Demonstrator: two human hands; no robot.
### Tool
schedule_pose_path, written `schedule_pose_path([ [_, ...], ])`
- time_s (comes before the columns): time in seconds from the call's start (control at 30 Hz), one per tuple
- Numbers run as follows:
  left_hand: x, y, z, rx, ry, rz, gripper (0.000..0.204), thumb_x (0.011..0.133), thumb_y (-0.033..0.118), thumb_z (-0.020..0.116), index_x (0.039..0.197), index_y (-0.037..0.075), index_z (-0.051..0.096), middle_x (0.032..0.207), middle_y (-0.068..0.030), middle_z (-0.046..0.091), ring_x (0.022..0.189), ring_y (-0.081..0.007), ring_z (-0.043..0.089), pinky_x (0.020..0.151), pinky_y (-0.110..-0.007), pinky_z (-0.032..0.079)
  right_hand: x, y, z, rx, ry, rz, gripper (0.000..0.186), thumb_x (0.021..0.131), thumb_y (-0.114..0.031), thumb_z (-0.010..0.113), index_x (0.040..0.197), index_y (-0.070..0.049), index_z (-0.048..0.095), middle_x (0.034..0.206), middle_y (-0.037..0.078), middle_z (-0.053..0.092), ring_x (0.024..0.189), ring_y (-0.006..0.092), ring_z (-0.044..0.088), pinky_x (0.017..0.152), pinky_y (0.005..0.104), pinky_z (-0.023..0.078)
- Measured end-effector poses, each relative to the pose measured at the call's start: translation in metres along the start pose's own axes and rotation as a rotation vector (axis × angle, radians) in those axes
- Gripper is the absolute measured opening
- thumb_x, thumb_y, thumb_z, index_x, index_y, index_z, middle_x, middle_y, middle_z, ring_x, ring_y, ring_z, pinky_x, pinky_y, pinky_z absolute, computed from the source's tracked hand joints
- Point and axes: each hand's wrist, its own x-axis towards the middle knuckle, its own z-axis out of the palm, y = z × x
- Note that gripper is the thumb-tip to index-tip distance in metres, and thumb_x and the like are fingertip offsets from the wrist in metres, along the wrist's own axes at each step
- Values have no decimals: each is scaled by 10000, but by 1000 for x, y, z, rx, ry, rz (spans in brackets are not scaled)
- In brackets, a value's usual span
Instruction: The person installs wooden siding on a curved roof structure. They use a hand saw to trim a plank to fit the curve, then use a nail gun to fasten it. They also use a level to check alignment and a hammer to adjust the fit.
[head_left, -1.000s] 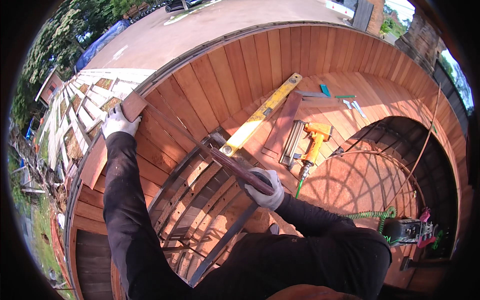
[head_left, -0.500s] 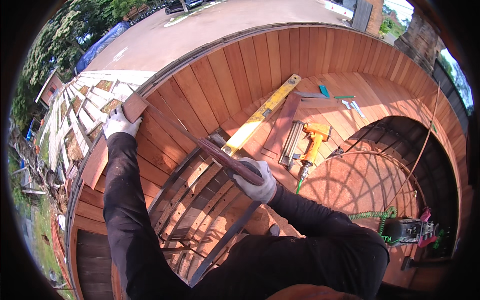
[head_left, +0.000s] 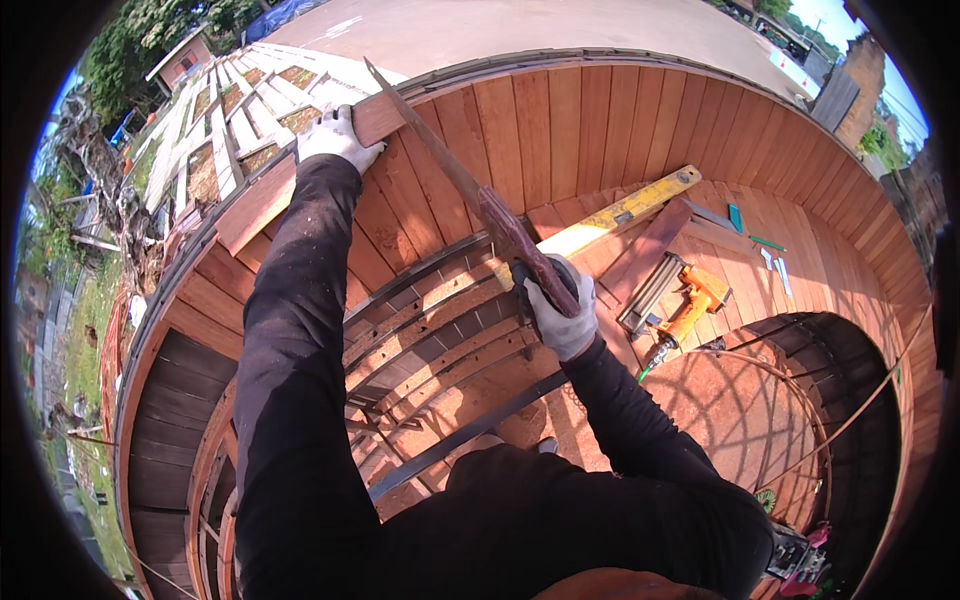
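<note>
My left hand point(head_left: 335, 138), in a white work glove, is closed over a reddish wooden board point(head_left: 258, 207) lying along the top rim of a curved plank wall. The board's end sticks out past my fingers on the right. My right hand point(head_left: 562, 308), also gloved, grips the dark handle of a handsaw point(head_left: 525, 245). The saw's long blade runs up and left, passing close by the board's end, its tip pointing beyond the wall. Whether the teeth are touching the wood cannot be made out. The palm side of each hand is hidden.
Right of the saw, a yellow spirit level point(head_left: 620, 212), an orange nail gun point(head_left: 700, 300) on a green hose and several wood offcuts point(head_left: 650, 250) lie on the planked seat. Below are open slats point(head_left: 440, 340) and a dark metal bar point(head_left: 470, 432). A round opening point(head_left: 850, 400) is at right.
My view has swung, so the scene sits farther right in the picture. The saw appears at a steeper angle near the board's end. Both hands keep their holds.
</note>
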Motion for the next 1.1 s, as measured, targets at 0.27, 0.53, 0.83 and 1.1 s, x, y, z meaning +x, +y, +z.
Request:
schedule_pose_path([
  [0.27,-3,-10,4,12,-8,-39,898,820,585,699,1511,105,385,1455,-139,520,1376,-302,466,1144,-453,365,-71,6,-49,237,-162,400,304,841,-105,691,1113,28,656,811,99,717,711,158,691,665,297,539],
  [0.53,0,-6,-1,-12,-30,2,868,819,577,691,1488,101,407,1396,-152,565,1356,-296,486,1133,-440,378,28,-9,16,161,-58,133,195,890,-63,680,1071,4,651,850,99,699,765,184,678,695,316,527],
  [0.83,-4,-8,-2,3,-74,-27,865,823,578,689,1484,84,429,1477,-143,490,1407,-291,427,1132,-465,370,-49,18,-28,217,-176,379,296,858,-60,678,1143,17,653,868,103,713,763,185,698,699,322,540],
  [1.1,-1,-8,-10,-26,-127,-33,914,819,572,698,1512,64,386,1534,-142,434,1436,-282,393,1153,-455,351,-20,9,-5,175,-105,285,255,863,-97,703,1087,15,656,847,111,709,738,218,686,705,325,537],
])
